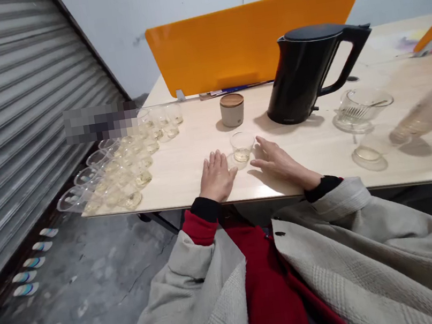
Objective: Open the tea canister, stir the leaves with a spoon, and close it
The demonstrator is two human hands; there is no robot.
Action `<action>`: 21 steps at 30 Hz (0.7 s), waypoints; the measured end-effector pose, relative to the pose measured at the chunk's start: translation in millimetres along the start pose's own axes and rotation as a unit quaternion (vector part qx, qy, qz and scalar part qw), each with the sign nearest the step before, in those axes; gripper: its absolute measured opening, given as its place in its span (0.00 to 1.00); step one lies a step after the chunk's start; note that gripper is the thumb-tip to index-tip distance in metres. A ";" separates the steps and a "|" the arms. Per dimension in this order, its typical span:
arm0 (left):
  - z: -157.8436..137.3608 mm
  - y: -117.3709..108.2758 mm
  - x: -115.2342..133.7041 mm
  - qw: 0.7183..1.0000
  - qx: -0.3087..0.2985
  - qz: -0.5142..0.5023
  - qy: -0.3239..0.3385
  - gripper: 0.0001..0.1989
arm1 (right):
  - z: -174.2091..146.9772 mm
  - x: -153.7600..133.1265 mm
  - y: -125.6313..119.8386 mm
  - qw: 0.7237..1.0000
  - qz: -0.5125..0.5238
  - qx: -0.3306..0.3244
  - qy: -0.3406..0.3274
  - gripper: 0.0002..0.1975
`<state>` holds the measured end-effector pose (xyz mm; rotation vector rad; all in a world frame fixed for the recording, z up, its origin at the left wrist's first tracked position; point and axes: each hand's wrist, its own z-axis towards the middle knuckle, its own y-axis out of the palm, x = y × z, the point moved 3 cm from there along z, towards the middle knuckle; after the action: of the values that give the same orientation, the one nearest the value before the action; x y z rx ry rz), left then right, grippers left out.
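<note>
left hand (217,175): palm down on the bench (191,133) by its front edge, fingers fairly straight and lightly parted, holding nothing. flat like that, it looks to be resting, not gripping. my right hand (280,159): thumb and fingers wide apart, holding nothing, gap facing the cup (241,154); i judge the curve fits its round wall. can't tell from the head view whether a fingertip touches it.

the cup stands upright between both hands, a little pale liquid at the bottom; central, so within easy reach of either.

beyond it, the canister (232,112), wooden lid on, likely to keep its contents covered. right of that, the kettle (300,76), handle turned right, which should suit a right-hand grasp. farther right, a ribbed glass bowl (356,108).

left end: many cups (125,167) packed close, pale liquid in those i can make out; presumably grouped to spare working room. orange panel (223,47) behind, clipped upright as a divider.
</note>
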<state>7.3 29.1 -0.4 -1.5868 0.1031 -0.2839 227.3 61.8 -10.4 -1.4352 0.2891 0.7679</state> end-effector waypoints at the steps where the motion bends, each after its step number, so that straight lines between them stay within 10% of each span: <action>1: -6.7 0.9 -0.3 1.000 0.012 0.000 -0.006 0.36 | 4.2 -1.8 1.0 0.999 0.054 0.008 -0.001 0.52; 8: -41.2 5.4 -4.2 0.997 0.070 -0.002 -0.023 0.36 | 26.7 -14.5 16.0 0.960 0.270 0.069 0.012 0.45; 21: -43.4 7.3 -0.8 0.991 0.123 -0.041 -0.008 0.38 | 95.6 -75.5 15.4 0.973 0.213 0.077 -0.052 0.27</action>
<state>-3.3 -13.1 -7.2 -1.3490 -0.0106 -0.3341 137.2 129.6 38.1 -1.1939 0.5748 1.1404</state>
